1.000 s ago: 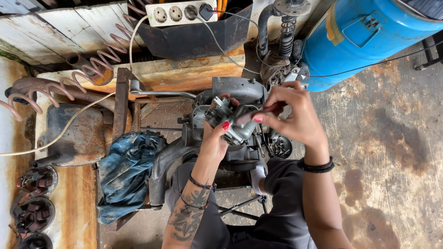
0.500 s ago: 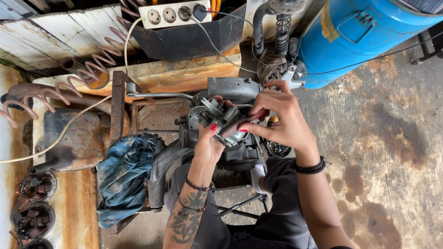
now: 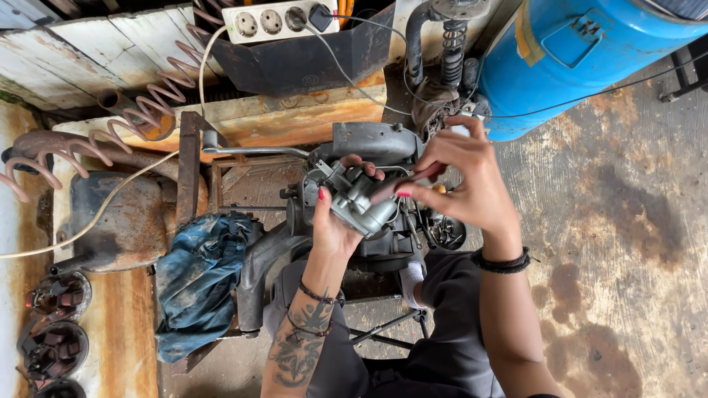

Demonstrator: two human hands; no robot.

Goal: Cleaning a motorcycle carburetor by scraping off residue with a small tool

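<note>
My left hand [image 3: 332,225] grips a small silver carburetor [image 3: 359,200] and holds it up over a dark engine block [image 3: 376,147] on a workbench. My right hand [image 3: 464,180] pinches a thin dark-handled tool [image 3: 402,184] whose tip touches the carburetor's right side. An orange-tipped part peeks out just below the right fingers. The underside of the carburetor is hidden by my left palm.
A crumpled blue rag [image 3: 203,284] lies left of the engine. A white power strip [image 3: 280,18] sits at the back, a blue barrel [image 3: 582,51] at the upper right. Coiled springs [image 3: 155,110] and rusty round parts [image 3: 55,324] line the left side. A stained concrete floor [image 3: 627,243] spreads right.
Both hands with the carburetor have shifted slightly; my right hand has lifted and now pinches the tool more from above. The view has drifted a little.
</note>
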